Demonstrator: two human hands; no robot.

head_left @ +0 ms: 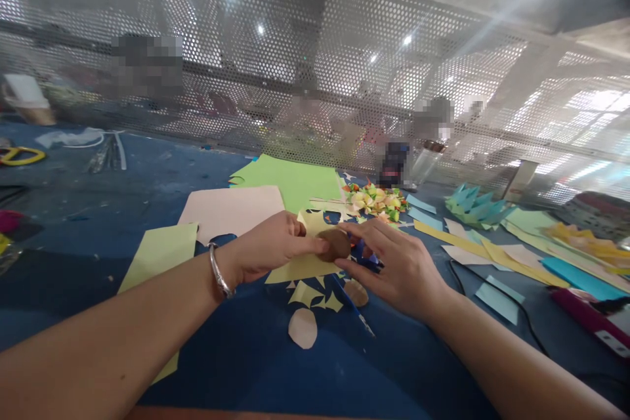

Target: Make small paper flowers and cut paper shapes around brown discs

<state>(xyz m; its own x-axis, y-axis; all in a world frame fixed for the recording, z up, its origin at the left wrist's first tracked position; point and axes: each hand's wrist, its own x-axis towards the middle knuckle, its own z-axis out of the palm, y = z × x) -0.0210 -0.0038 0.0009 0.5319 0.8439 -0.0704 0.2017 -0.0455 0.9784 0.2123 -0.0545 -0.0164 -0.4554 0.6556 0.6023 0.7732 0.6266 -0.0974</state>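
Note:
My left hand (280, 244) is closed on a sheet of yellow paper (290, 268), its thumb pressing a brown round disc (335, 245) against the sheet. The fingers and thumb of my right hand (388, 259) pinch around the disc's right edge. Below the sheet lie yellow paper scraps (306, 293), a pale round paper cutout (302, 328) and a light brown round piece (356, 293). A thin blue pen-like tool (355, 308) lies slanted beside them. Part of a dark blue object (367, 257) shows behind my right fingers; its kind is hidden.
Pink paper (236, 207), green sheets (300, 177) and a pale yellow-green sheet (160, 249) lie left and behind. Small folded paper flowers (377, 200) are piled ahead. Right are paper strips (457, 239), a cable (512, 298) and a magenta power strip (585, 318). A perforated screen (295, 65) stands behind.

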